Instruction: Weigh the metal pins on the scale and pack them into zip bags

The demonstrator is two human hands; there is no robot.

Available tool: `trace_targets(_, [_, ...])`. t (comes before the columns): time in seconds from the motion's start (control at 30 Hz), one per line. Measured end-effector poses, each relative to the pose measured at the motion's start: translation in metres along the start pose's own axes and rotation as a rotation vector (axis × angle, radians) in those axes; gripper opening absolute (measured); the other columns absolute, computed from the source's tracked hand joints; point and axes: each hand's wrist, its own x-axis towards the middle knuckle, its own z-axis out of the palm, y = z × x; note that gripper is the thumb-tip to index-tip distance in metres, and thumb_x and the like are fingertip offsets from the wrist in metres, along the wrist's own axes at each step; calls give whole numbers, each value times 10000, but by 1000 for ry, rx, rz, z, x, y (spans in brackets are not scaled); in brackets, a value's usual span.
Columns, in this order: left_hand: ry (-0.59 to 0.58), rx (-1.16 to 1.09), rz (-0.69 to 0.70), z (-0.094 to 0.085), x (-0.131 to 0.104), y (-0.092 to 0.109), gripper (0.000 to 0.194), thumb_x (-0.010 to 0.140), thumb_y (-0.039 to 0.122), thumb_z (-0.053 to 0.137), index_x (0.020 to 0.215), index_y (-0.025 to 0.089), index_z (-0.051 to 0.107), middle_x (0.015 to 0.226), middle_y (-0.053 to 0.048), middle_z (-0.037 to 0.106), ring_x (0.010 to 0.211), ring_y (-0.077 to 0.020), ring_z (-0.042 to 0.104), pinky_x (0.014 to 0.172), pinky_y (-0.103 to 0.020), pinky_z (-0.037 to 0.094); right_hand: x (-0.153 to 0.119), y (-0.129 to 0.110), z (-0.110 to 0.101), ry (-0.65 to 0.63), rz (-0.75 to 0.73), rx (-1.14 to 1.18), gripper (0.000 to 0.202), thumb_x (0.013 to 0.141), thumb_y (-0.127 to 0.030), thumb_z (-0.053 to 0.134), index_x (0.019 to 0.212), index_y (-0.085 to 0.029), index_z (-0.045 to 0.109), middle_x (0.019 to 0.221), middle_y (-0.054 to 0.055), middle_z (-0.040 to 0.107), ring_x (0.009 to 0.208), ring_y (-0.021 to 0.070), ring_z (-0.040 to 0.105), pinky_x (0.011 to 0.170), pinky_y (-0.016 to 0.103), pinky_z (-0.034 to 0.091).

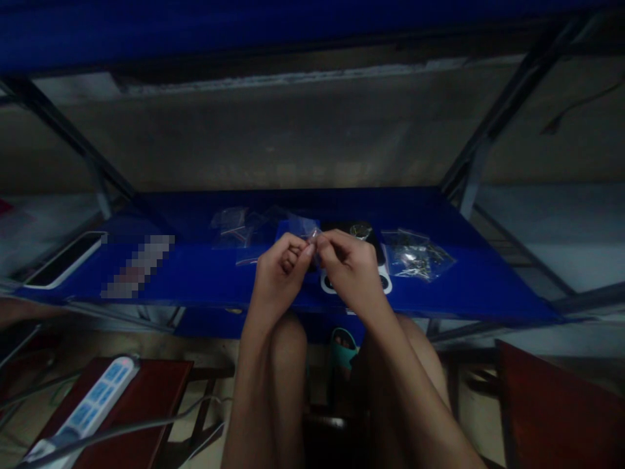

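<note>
Clear plastic forms the held bag [305,226], located at the far-left side of the white-and-black device [381,283], which serves as the reference point. The bag extends from the fingertips away from the person and toward the left; its long axis appears to follow this diagonal, though blur hides its exact outline. The left hand [282,264] has thumb and fingers pinched together on the bag's near end. The right hand [350,260] is likewise closed on the bag, directly beside the left, and partly covers the device. Contents of the held bag cannot be determined. Immediately right of the device, transparent bags [417,258] contain a cluster of thin, shiny metallic pieces. A small heap of similar pieces [360,231] is on the device's dark top. Well left of the device, flat clear bags [233,225] with reddish seal lines lie loosely grouped on the blue table [205,277]; their contents are indistinct.
</note>
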Motion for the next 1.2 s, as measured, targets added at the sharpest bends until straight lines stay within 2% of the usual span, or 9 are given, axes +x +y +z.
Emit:
trace_targets(0.17, [166,300,173,0,-3,1,163,963,260,651,816,211,602,675,47,569,527,-87,486,546,-231,367,-4,-1,4,62,-38,-114,120,954,-251,616,887,-206,704,785,9,713,604,127,586,614,280,420])
trace_targets(0.33, [73,424,294,1,-6,5,113,970,205,627,859,216,608,820,37,617,590,-81,510,593,-228,389,-5,-1,6,163,35,-186,52,952,-228,594,933,-227,642,768,-6,717,616,145,635,628,283,446])
trace_targets(0.4, [97,467,311,4,-6,5,119,971,203,628,856,217,601,831,36,615,598,-82,505,590,-231,376,-6,2,7,225,2,-267,69,944,-199,575,970,-226,632,787,4,718,656,161,652,658,295,458])
trace_targets(0.6, [293,497,391,5,-9,6,117,967,180,623,866,226,587,881,7,647,679,-116,529,626,-245,390,-10,4,14,119,-47,-305,241,923,-197,597,1164,-215,599,885,28,737,705,172,664,658,297,473])
trace_targets(0.83, [109,493,385,7,-10,10,185,925,160,622,776,224,534,829,7,642,678,-131,536,643,-278,406,-5,-8,11,336,105,-91,40,959,-243,584,954,-234,623,677,-38,639,563,131,591,586,265,470])
trace_targets(0.93, [130,524,442,5,-7,13,89,896,226,685,904,240,597,995,-35,716,957,-215,650,885,-363,489,-3,-5,7,312,93,-113,45,933,-231,604,936,-232,649,689,-34,654,569,126,593,596,265,465])
trace_targets(1.0, [138,559,463,0,-5,13,327,862,295,737,1171,263,634,1289,-84,698,1276,-298,599,1104,-469,432,-2,-1,6,280,107,-88,56,919,-237,615,910,-228,669,680,-34,649,556,117,570,579,257,448])
trace_targets(1.1, [41,622,440,-7,-3,8,768,818,315,774,1526,298,476,1636,-119,470,1567,-372,337,1240,-549,308,0,5,5,218,156,16,84,898,-273,636,869,-214,689,639,-42,609,514,98,498,522,242,392])
trace_targets(1.2, [-52,642,425,-9,-3,3,807,805,289,803,1544,324,481,1694,-104,405,1609,-391,257,1251,-567,297,0,8,5,132,174,92,92,865,-287,665,856,-207,707,618,-50,573,494,85,452,489,237,335])
